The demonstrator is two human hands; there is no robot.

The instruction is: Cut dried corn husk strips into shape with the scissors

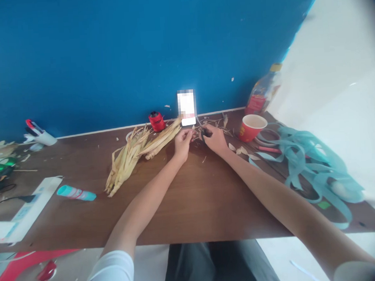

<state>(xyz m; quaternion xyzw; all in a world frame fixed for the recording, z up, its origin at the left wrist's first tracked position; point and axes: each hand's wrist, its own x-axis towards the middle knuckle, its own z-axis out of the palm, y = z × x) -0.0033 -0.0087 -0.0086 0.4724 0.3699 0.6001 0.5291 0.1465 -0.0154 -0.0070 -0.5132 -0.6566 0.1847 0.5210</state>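
Observation:
Both my arms reach to the far middle of a brown table [191, 199]. My left hand [183, 142] is closed, pinching a small pale strip of dried husk. My right hand [215, 138] is closed round a dark pair of scissors [205, 133], whose tip meets the strip between the two hands. A heap of dried yellow corn husks [134, 156] lies just left of my left hand. Small husk scraps [239, 150] are scattered to the right of my right hand.
A red thread spool [156, 121] and a white phone [186, 108] stand by the blue wall. A red paper cup [250, 127], a plastic bottle [262, 91] and light blue ribbon [313, 166] are at right. A teal glue tube [76, 193] and white box [29, 209] lie at left.

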